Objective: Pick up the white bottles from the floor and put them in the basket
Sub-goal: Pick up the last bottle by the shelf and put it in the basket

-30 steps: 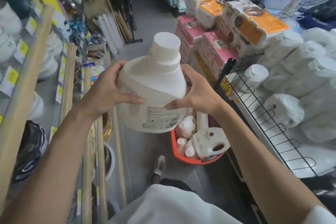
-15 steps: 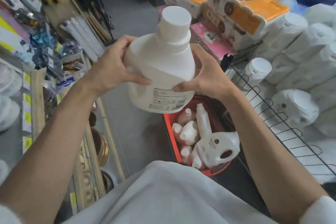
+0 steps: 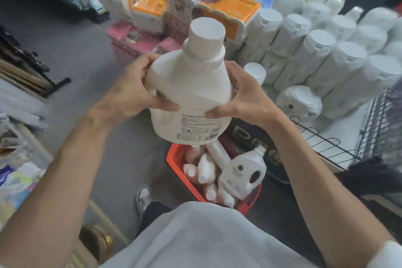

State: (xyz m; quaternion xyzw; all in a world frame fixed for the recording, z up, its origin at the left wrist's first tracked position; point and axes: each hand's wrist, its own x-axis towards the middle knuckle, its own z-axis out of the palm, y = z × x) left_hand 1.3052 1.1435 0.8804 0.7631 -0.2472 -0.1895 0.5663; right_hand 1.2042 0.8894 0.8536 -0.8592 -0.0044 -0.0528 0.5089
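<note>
Bottle (image 3: 189, 93), large and white, is held upright in the air between both hands, above the far end of the basket (image 3: 174, 160). Its left side is gripped by the left hand (image 3: 130, 95), with the thumb laid across the front and the fingers curled behind. Its right side is clasped by the right hand (image 3: 243, 102), with the thumb pressed at the label's edge. A wide cap (image 3: 206, 30) is seen on top, and small print on the lower front. The red basket is set on the grey floor (image 3: 76, 39), near the person's shoe (image 3: 143, 197). Several smaller bottles (image 3: 204, 169) are piled in it, and a labelled one (image 3: 243, 176) is leaned at its right side. Rows of shelf bottles (image 3: 315, 54) are stood to the right, behind a wire rail (image 3: 322, 137). Tissue packs (image 3: 217, 11) are stacked at the far side.
</note>
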